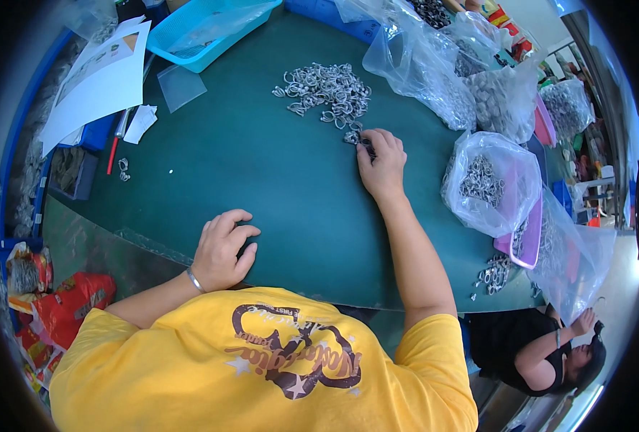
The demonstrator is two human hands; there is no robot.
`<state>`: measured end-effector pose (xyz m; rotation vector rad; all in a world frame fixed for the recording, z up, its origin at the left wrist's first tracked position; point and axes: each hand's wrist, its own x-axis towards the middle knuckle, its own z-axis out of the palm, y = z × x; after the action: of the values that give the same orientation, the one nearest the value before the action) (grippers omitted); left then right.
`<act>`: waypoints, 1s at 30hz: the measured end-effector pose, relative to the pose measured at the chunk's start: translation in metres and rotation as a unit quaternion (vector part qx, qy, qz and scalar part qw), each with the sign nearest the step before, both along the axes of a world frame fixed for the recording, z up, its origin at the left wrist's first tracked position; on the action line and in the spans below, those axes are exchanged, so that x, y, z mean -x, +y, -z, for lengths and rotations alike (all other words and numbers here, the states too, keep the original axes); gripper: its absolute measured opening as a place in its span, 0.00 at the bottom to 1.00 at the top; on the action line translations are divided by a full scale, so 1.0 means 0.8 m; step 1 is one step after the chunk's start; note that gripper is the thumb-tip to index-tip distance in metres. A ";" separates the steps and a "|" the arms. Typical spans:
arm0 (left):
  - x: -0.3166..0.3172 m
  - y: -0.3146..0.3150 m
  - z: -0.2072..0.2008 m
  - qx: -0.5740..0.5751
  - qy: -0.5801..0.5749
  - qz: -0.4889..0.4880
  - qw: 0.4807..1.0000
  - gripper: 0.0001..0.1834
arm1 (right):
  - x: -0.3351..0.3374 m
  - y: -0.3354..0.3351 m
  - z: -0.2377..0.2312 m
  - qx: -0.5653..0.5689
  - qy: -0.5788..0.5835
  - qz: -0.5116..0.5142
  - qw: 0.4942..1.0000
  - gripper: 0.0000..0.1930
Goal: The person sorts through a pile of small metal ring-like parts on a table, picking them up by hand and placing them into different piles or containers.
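Note:
A loose pile of small silver ring-shaped metal pieces (pixel 334 90) lies toward the far middle of the green table (pixel 262 165). At its near end, my right hand (pixel 383 165) curls its fingers over a few dark and silver metal pieces (pixel 352 136), partly hidden beneath them. My left hand (pixel 224 248), with a silver bracelet on the wrist, rests at the near table edge. Its fingers are loosely bent and apart, with nothing seen in them.
On the right, a clear bag (pixel 488 183) of metal pieces leans by a purple tray (pixel 527 241); more bags stand behind. A turquoise basket (pixel 208 32), white sheets (pixel 100 79) and a red pen (pixel 111 156) lie left. Another person (pixel 528 349) works at the right.

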<state>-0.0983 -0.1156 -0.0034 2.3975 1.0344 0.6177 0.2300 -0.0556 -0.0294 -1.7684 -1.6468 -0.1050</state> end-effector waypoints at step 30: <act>-0.001 0.000 -0.005 -0.005 0.008 -0.003 1.000 0.11 | 0.012 -0.041 -0.007 -0.013 -0.083 -0.107 0.991 0.12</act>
<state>-0.0975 -0.1156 0.0007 2.4122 1.0467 0.6075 0.2208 -0.0884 -0.0236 -1.5885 -1.9353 -0.1785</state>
